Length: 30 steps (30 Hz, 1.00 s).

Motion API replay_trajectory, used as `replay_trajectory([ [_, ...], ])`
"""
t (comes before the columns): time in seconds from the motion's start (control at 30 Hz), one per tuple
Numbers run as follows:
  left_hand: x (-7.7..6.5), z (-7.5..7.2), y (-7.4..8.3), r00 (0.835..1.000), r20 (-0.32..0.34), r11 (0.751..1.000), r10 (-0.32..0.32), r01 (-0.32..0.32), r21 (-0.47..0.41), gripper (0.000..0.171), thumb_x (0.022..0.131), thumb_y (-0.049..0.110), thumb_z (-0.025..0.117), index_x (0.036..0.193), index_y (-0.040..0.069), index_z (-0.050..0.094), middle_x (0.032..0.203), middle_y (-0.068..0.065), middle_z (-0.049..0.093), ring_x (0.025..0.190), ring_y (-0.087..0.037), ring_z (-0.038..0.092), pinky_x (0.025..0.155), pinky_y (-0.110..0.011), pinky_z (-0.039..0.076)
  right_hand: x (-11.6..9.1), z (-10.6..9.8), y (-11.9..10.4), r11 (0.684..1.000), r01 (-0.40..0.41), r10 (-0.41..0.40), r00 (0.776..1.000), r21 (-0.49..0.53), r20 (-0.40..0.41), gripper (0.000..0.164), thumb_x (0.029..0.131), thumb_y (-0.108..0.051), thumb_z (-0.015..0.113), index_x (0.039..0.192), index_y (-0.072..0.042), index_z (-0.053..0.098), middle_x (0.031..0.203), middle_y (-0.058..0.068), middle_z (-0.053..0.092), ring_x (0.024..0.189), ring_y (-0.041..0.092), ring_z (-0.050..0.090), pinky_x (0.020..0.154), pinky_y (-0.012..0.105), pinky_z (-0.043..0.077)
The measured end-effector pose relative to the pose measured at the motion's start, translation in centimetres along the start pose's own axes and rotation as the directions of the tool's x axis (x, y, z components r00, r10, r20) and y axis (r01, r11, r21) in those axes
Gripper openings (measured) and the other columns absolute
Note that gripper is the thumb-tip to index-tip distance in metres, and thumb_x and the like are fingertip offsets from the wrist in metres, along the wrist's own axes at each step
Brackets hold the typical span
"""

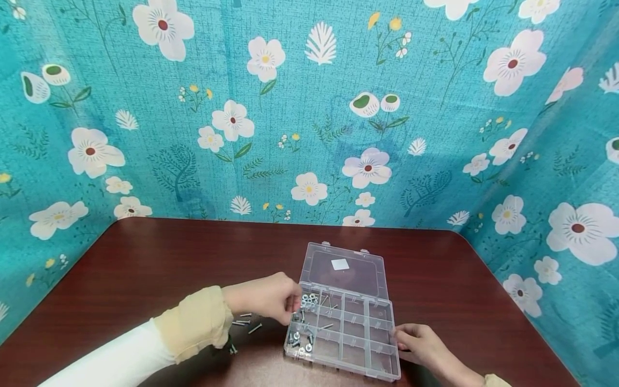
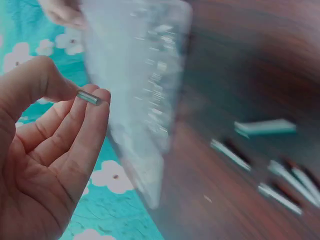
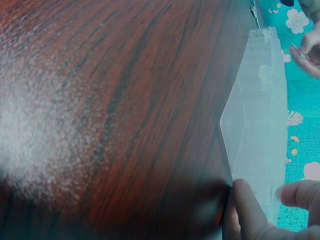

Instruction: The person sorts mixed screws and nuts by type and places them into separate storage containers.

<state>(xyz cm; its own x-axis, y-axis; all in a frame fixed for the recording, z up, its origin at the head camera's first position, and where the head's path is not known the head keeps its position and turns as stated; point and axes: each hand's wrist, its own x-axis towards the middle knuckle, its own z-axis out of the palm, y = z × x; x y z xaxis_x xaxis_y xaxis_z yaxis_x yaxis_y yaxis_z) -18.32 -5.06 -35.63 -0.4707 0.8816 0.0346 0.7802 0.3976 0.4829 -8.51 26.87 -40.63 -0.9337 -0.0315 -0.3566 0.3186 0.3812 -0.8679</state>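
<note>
My left hand (image 1: 272, 296) is over the left side of a clear plastic compartment box (image 1: 354, 317). Between thumb and fingertips it pinches a small metal screw (image 2: 88, 97), of which only a short shiny length shows. My right hand (image 1: 422, 346) holds the box's right edge, thumb and fingers on either side of the wall in the right wrist view. Nuts (image 1: 309, 299) fill the far left compartment; bolts (image 1: 296, 338) lie in the near left one. Thin screws (image 1: 326, 325) lie in the second column. Several loose screws (image 1: 254, 328) lie on the table beside the left forearm.
The box's lid (image 1: 345, 269) is folded back flat on the table, a white label (image 1: 340, 264) on it. The dark red wooden table (image 1: 193, 252) meets a blue flowered cloth (image 1: 290, 134) at the back and sides.
</note>
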Motion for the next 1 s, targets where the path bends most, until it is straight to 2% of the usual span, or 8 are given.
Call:
replay_trajectory([
  [0.33, 3.6, 0.2, 1.8, 0.994, -0.066, 0.985, -0.085, 0.074, -0.155, 0.013, 0.066, -0.004, 0.062, 0.075, 0.005, 0.065, 0.058, 0.007, 0.056, 0.051, 0.004, 0.046, 0.051, -0.011, 0.038, 0.1, 0.1, 0.1, 1.0, 0.003, -0.003, 1.0, -0.006, -0.012, 0.041, 0.092, -0.012, 0.049, 0.11, 0.025, 0.046, 0.094, 0.012, 0.059, 0.087, 0.019, 0.055, 0.079, 0.042, 0.054],
  [0.43, 4.5, 0.7, 1.9, 0.992, -0.063, 0.977, -0.109, 0.095, -0.193, 0.012, 0.068, -0.005, 0.063, 0.073, 0.006, 0.064, 0.056, 0.005, 0.056, 0.047, 0.004, 0.047, 0.048, -0.011, 0.039, 0.1, 0.1, 0.1, 1.0, 0.009, -0.009, 1.0, -0.003, -0.008, 0.04, 0.092, -0.011, 0.048, 0.109, 0.025, 0.046, 0.093, 0.011, 0.058, 0.086, 0.019, 0.055, 0.079, 0.042, 0.054],
  [0.63, 5.4, 1.8, 2.3, 0.979, -0.015, 0.943, -0.201, 0.189, -0.274, 0.013, 0.073, -0.008, 0.063, 0.071, 0.005, 0.061, 0.057, 0.0, 0.06, 0.044, -0.001, 0.052, 0.046, -0.013, 0.045, 0.1, 0.0, 0.1, 1.0, 0.001, -0.001, 1.0, -0.001, -0.009, 0.041, 0.092, -0.011, 0.048, 0.11, 0.025, 0.045, 0.096, 0.013, 0.059, 0.088, 0.02, 0.056, 0.08, 0.041, 0.054],
  [0.7, 5.4, 2.0, 2.4, 0.976, -0.001, 0.944, -0.218, 0.21, -0.256, 0.013, 0.074, -0.007, 0.063, 0.072, 0.006, 0.061, 0.057, 0.002, 0.059, 0.046, -0.001, 0.051, 0.048, -0.013, 0.045, 0.1, 0.0, 0.1, 1.0, 0.0, 0.0, 1.0, 0.001, -0.005, 0.041, 0.092, -0.011, 0.048, 0.111, 0.026, 0.044, 0.097, 0.014, 0.059, 0.089, 0.02, 0.056, 0.08, 0.042, 0.054],
  [0.77, 5.4, 2.1, 2.4, 0.979, 0.008, 0.956, -0.206, 0.203, -0.211, 0.012, 0.075, -0.005, 0.063, 0.073, 0.006, 0.061, 0.056, 0.004, 0.056, 0.048, 0.0, 0.05, 0.05, -0.012, 0.043, 0.1, 0.0, 0.2, 1.0, 0.004, -0.004, 1.0, 0.005, 0.002, 0.042, 0.092, -0.012, 0.048, 0.111, 0.026, 0.044, 0.096, 0.013, 0.058, 0.088, 0.02, 0.056, 0.08, 0.042, 0.054],
  [0.9, 4.6, 1.5, 2.1, 0.993, 0.034, 0.989, -0.109, 0.112, -0.093, 0.008, 0.078, -0.001, 0.063, 0.078, 0.007, 0.064, 0.063, 0.006, 0.058, 0.056, 0.002, 0.049, 0.056, -0.011, 0.041, 0.1, -0.1, 0.2, 1.0, 0.013, -0.013, 1.0, 0.018, 0.018, 0.042, 0.092, -0.012, 0.048, 0.111, 0.026, 0.043, 0.096, 0.013, 0.058, 0.087, 0.018, 0.055, 0.08, 0.041, 0.054],
  [1.0, 3.6, 0.8, 1.9, 0.996, 0.08, 0.999, -0.042, 0.043, -0.013, 0.007, 0.08, 0.002, 0.063, 0.081, 0.008, 0.065, 0.07, 0.006, 0.061, 0.063, 0.003, 0.051, 0.06, -0.01, 0.043, 0.1, -0.1, 0.2, 1.0, 0.011, -0.012, 1.0, 0.022, 0.023, 0.043, 0.093, -0.012, 0.047, 0.111, 0.027, 0.042, 0.097, 0.014, 0.057, 0.087, 0.017, 0.055, 0.08, 0.04, 0.054],
])
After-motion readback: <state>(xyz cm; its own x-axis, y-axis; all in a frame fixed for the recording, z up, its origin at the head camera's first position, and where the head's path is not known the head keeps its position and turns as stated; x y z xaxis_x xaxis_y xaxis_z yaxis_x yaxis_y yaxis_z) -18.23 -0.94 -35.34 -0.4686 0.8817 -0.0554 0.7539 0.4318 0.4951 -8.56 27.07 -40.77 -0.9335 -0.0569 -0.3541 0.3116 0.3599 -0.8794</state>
